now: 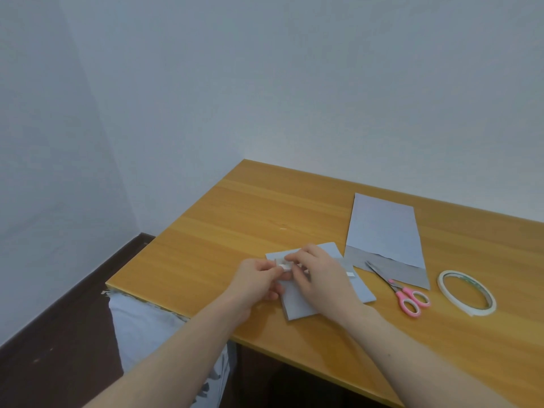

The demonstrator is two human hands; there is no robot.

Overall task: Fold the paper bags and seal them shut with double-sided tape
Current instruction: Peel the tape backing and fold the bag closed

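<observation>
Left hand [256,275] pinches one end of a short white tape strip [285,266], right hand [316,272] nips the other, both over the folded bag [297,304] at the table's [206,231] near edge. Best to lay it straight along the flap, then press flat. Further right: a second bag [382,228] lying flat, one pair of scissors [403,290], one tape roll [466,293]. Two bags in all.
</observation>
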